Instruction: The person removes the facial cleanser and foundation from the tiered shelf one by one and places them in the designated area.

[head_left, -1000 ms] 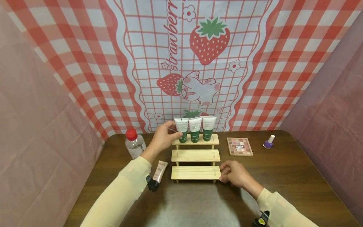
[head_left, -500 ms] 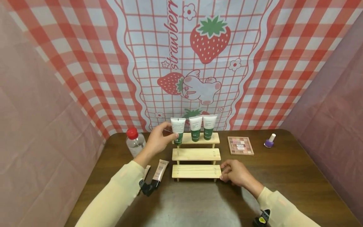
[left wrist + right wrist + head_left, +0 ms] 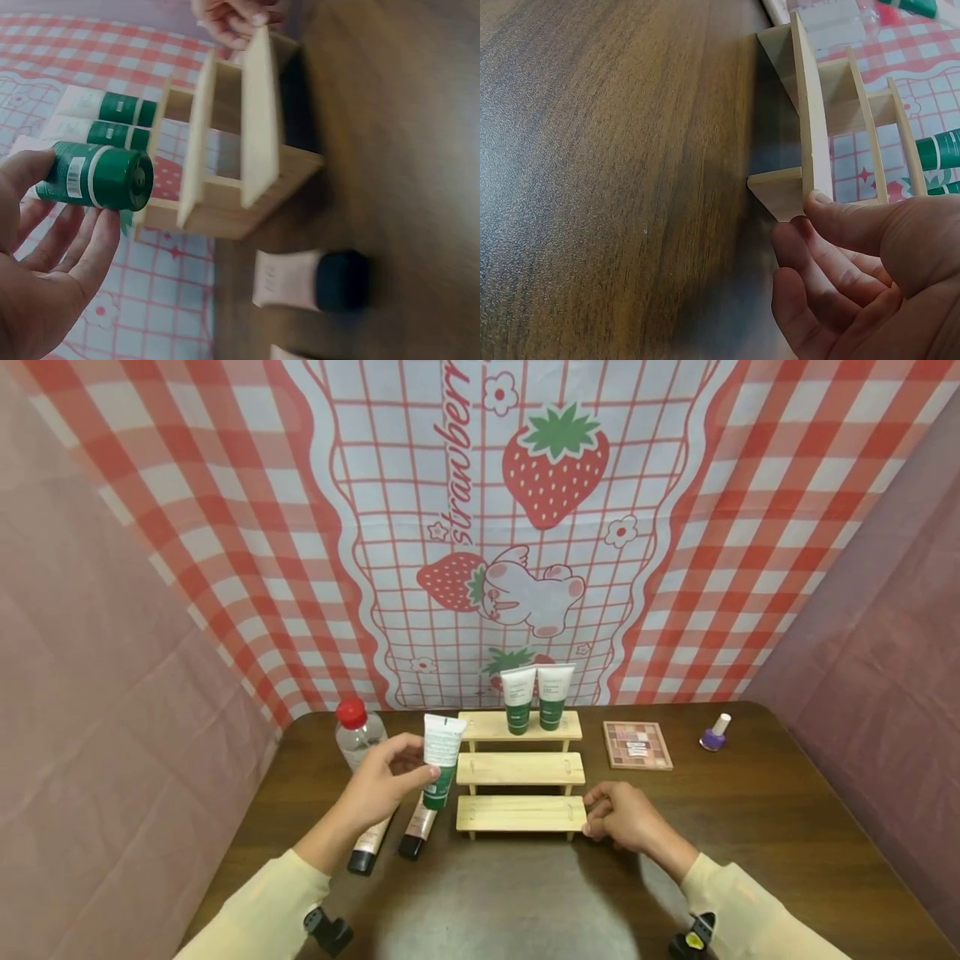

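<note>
Off the left side of the wooden three-step shelf (image 3: 519, 814), my left hand (image 3: 386, 781) grips a white and green tube (image 3: 442, 756) between thumb and fingers. In the left wrist view the tube's green cap end (image 3: 124, 178) points toward the shelf. My right hand (image 3: 626, 817) pinches the right end of the lowest step, thumb on top and fingers beneath, as the right wrist view shows. On the top step stand two similar tubes, a left one (image 3: 518, 700) and a right one (image 3: 553, 697).
Two beige tubes with black caps lie left of the shelf, one nearer (image 3: 417, 831) and one farther left (image 3: 367, 847). Behind my left hand stands a clear bottle with a red cap (image 3: 351, 713). On the right are an eyeshadow palette (image 3: 637, 746) and purple nail polish (image 3: 714, 733).
My left hand has lifted the leftmost white and green tube off the top step and carried it left and toward me. My right hand has stayed at the lowest step.
</note>
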`<state>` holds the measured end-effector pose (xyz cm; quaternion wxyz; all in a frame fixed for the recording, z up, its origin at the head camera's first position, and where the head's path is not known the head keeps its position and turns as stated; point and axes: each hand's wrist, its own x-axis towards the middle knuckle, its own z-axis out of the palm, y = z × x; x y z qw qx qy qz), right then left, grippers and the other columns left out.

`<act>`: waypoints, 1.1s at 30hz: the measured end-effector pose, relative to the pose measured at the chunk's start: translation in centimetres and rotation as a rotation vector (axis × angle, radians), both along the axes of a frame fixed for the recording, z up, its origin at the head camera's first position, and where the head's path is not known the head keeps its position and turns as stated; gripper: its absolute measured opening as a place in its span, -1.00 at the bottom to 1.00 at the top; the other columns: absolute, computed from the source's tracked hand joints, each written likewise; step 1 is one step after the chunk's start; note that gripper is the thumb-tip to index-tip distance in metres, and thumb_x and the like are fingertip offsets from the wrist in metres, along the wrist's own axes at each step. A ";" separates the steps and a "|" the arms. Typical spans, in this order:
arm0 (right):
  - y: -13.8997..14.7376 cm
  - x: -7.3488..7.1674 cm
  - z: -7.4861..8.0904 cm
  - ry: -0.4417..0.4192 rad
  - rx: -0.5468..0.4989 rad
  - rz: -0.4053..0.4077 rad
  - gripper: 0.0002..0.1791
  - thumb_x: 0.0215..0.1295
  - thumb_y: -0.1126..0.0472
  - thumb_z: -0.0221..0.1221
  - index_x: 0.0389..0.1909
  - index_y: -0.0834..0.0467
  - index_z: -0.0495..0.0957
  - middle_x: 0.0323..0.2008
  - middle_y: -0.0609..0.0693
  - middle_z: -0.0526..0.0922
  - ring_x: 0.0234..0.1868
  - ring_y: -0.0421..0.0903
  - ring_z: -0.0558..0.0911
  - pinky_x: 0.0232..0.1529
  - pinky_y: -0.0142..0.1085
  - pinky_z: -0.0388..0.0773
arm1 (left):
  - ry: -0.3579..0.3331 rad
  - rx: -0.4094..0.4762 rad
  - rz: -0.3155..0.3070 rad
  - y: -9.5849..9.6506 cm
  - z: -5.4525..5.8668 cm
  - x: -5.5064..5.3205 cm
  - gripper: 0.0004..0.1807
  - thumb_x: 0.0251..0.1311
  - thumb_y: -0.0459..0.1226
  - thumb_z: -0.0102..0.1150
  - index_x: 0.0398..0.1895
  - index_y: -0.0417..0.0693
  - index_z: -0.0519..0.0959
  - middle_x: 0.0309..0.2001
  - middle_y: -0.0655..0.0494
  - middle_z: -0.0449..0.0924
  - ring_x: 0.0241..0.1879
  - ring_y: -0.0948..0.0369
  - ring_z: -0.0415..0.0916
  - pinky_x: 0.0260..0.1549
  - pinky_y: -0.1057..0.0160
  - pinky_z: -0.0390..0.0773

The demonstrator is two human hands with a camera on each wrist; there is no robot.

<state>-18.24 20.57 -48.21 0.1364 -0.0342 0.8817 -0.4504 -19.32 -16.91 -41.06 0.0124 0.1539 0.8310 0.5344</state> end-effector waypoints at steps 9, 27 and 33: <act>0.1 0.0 0.1 -0.001 0.012 0.010 -0.60 0.00 0.48 0.43 -0.10 0.35 0.57 -0.45 0.03 0.77 -0.52 -0.12 0.65 -0.64 -0.20 0.56 | -0.176 0.082 -0.049 -2.7 -2.7 4.2 -0.53 0.26 -0.37 0.38 0.17 -0.40 0.50 -0.13 -0.24 0.68 -0.26 0.21 0.68 -0.29 0.08 0.77; -0.1 0.0 0.4 0.000 0.014 0.001 -0.59 0.00 0.47 0.44 -0.10 0.34 0.57 -0.42 0.05 0.78 -0.49 -0.10 0.66 -0.63 -0.18 0.57 | -0.446 0.171 -0.097 -4.7 -7.7 9.5 -0.45 0.24 -0.37 0.36 0.25 -0.34 0.41 -0.25 -0.10 0.67 -0.33 0.13 0.68 -0.44 0.07 0.74; -0.1 0.0 0.3 -0.002 0.020 -0.003 -0.59 0.00 0.46 0.45 -0.09 0.34 0.58 -0.41 0.05 0.78 -0.49 -0.10 0.67 -0.62 -0.17 0.58 | -0.498 0.156 -0.100 -5.0 -8.4 10.4 -0.48 0.26 -0.35 0.37 0.23 -0.33 0.45 -0.25 -0.02 0.60 -0.32 0.14 0.63 -0.49 0.08 0.73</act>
